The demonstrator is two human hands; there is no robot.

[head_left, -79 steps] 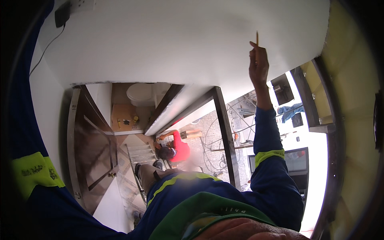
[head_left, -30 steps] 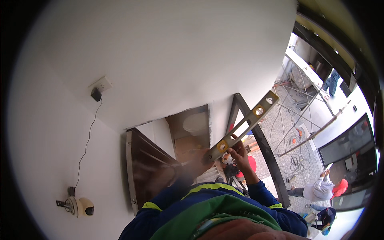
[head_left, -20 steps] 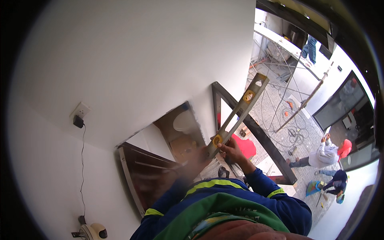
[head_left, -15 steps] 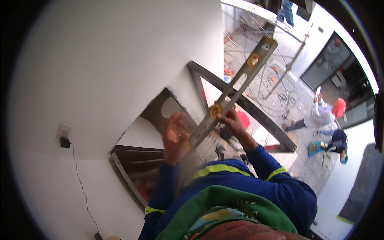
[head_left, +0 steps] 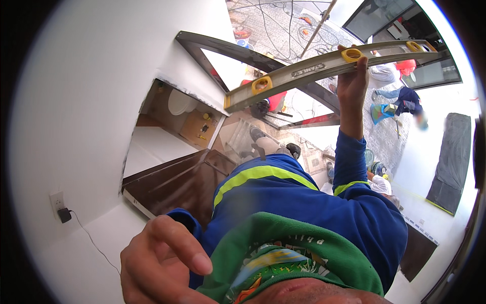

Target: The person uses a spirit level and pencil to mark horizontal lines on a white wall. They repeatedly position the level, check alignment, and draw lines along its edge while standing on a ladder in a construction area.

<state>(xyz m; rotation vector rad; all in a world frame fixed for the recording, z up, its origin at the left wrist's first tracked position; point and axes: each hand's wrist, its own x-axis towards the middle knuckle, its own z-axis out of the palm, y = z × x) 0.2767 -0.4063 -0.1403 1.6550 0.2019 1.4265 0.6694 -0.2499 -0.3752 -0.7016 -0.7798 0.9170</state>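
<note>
My right hand (head_left: 353, 86) is closed around the middle of a long metal spirit level (head_left: 309, 70) with yellow-rimmed vials, raised out in front of me. One end of the level overlaps the white wall edge in the picture; the other reaches far right. Behind it stands a dark triangular metal frame (head_left: 238, 49), against the wall. My left hand (head_left: 159, 261) is close to the camera at lower left, loosely curved, thumb and forefinger apart, with no object visible in it.
A rectangular wall opening (head_left: 167, 144) shows a floor and white fixture beyond. Below it sits a dark brown panel (head_left: 172, 182). A plugged-in black adapter (head_left: 64, 215) trails a cord. Co-workers (head_left: 409, 101) bend at the right, near cables and scaffold poles (head_left: 316, 25).
The spirit level has swung from a steep slant to nearly level, moving right with my right hand. My left hand has come off beside it, back toward the camera. The view has shifted.
</note>
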